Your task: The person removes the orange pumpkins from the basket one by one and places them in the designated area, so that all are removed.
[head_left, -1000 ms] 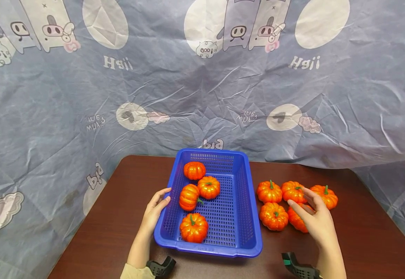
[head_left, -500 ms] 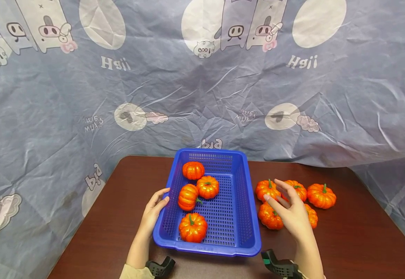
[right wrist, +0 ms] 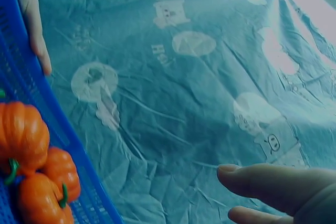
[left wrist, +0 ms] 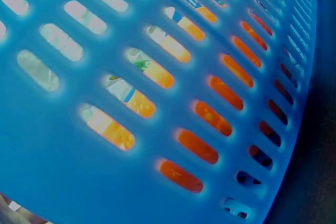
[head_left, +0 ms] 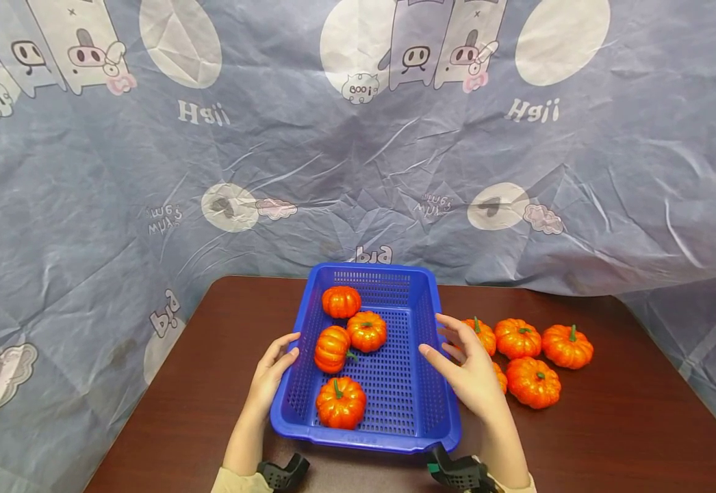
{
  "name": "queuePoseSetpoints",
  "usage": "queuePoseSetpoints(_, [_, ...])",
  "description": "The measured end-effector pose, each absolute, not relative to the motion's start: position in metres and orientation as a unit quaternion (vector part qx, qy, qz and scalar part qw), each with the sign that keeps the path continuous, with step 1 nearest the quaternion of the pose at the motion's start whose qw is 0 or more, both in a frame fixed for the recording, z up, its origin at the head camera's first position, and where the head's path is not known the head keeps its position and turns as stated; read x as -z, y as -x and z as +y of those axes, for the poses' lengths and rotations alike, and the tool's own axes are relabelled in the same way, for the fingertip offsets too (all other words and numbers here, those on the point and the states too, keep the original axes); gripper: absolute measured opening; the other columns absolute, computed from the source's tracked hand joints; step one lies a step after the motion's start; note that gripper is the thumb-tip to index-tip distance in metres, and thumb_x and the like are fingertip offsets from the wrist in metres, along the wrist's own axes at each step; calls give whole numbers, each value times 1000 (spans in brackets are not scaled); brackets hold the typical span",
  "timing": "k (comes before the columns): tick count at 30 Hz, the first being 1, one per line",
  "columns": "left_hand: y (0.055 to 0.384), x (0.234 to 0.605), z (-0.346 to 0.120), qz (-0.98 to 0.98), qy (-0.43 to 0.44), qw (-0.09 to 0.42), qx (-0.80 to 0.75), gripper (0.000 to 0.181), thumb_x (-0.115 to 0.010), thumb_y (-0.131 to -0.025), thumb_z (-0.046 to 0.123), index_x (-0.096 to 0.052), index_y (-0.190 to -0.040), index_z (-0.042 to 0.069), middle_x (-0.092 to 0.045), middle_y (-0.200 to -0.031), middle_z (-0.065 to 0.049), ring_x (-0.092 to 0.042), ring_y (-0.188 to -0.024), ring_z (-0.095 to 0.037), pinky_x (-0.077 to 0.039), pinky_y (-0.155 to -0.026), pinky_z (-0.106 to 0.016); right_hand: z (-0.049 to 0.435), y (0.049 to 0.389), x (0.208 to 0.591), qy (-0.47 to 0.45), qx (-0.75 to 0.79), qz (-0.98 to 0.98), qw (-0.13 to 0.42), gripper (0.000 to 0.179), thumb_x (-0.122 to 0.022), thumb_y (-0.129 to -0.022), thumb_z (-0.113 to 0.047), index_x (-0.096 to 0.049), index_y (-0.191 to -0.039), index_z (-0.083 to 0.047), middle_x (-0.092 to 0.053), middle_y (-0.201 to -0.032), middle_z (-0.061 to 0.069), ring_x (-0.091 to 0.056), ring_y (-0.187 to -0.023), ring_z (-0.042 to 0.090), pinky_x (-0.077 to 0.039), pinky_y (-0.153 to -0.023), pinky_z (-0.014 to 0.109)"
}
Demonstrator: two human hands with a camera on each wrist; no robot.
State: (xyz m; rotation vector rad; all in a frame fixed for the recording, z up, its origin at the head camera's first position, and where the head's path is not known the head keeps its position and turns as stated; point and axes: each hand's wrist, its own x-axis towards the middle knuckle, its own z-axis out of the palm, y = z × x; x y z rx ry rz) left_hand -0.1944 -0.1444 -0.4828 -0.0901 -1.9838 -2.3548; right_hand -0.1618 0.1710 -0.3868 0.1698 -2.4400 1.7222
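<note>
A blue plastic basket [head_left: 364, 438] with perforated walls stands on the table, holding several shiny orange toy pumpkins [head_left: 341, 404]. At its left rim my left hand [head_left: 267, 376] grips the edge, and its fingers also show on the rim in the right wrist view. The basket's slotted wall [left wrist: 63, 140] fills the left wrist view, with orange showing through the slots. My right hand [head_left: 474, 373] is at the right rim, thumb and fingers spread apart with nothing between them; its thumb overlaps the basket's inside. Behind that hand, two pumpkins are partly hidden.
To the right of the basket lie more pumpkins [head_left: 533, 383] on the dark brown table [head_left: 629, 411]. A grey-blue printed cloth [head_left: 346, 157] hangs behind the table and at its sides. Black wrist mounts [head_left: 285, 472] sit below both hands.
My right hand has moved left, from above the loose pumpkins to the basket's right rim, uncovering the pumpkins farther right. The left hand stays at the left rim, and the basket stands still.
</note>
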Motion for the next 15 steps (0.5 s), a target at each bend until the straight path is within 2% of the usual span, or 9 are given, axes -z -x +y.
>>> queuePoseSetpoints(6, [194, 482, -144, -643, 29, 32, 765, 38, -52, -94, 12, -48, -130, -1, -42, -141, -13, -48, -111, -22, -47, -84, -28, 146, 162, 388, -83, -580, -807, 73, 59, -75, -81, -19, -48, -132, -7, -46, -135, 12, -46, -122, 30, -37, -100, 47])
queuePoseSetpoints(15, [194, 482, -144, -651, 28, 35, 758, 37, -51, -95, 12, -49, -130, 0, -43, -139, -14, -51, -105, -22, -48, -81, -28, 119, 162, 393, -100, -583, -804, 65, 55, -76, -79, -21, -53, -128, -13, -50, -131, 10, -52, -117, 26, -42, -96, 46])
